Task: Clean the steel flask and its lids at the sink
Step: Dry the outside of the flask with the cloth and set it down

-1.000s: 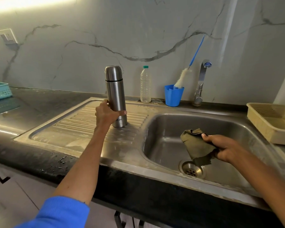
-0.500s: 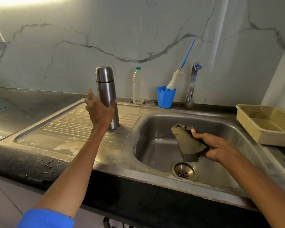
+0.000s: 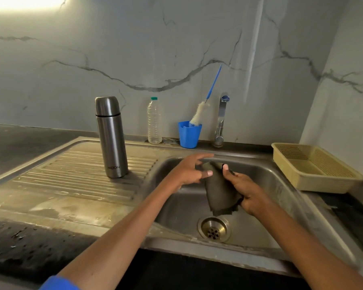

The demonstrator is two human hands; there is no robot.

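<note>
The steel flask (image 3: pixel 111 139) stands capped on the drainboard (image 3: pixel 61 176), beside the basin (image 3: pixel 176 216) and its left rim, freeing both hands. Your right hand (image 3: pixel 246 192) grips the cloth (image 3: pixel 218 191); your left hand (image 3: pixel 187 173), fingers loosely spread, touches its top, likely to unfold it.

Left hand (image 3: pixel 189 172) leaves the flask (image 3: pixel 111 139).
It now touches the cloth (image 3: pixel 220 193) held by the right hand (image 3: pixel 245 191) over the sink (image 3: pixel 176 212).

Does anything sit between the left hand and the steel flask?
Nothing visible. The tall brushed-steel flask stands on the ribbed drainboard; only bare steel separates it from the left hand, which is by the dark cloth.
</note>
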